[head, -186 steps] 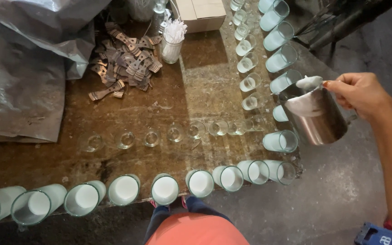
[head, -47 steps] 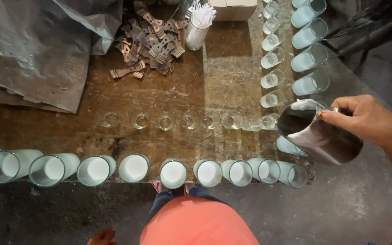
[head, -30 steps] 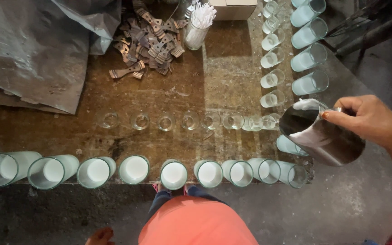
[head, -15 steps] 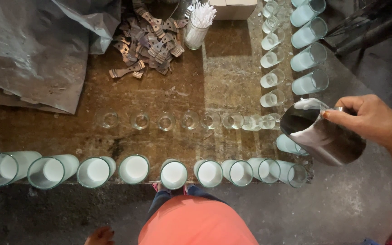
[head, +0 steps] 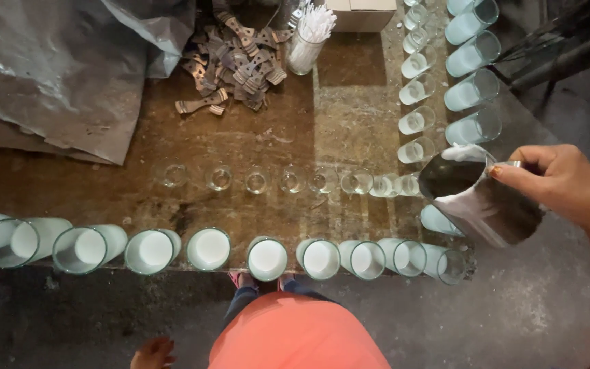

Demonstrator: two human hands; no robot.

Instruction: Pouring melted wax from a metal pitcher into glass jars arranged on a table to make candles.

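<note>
From the head view, the right hand [head: 558, 181] is gripping a metal jug [head: 479, 198] by its handle, tilting it over a glass [head: 438, 220] at the worktop [head: 349, 130] corner (best poured slowly). The left hand [head: 151, 353] is hanging loosely open.

Silver jug [head: 486, 205] smeared white, held by the right hand's fingers [head: 513, 174]. Just below them, clear glasses [head: 322, 258] filled white. Brown, stained desk [head: 295, 137]. Grey plastic sheet [head: 56, 75]. Coral-orange shirt [head: 298, 342].
</note>
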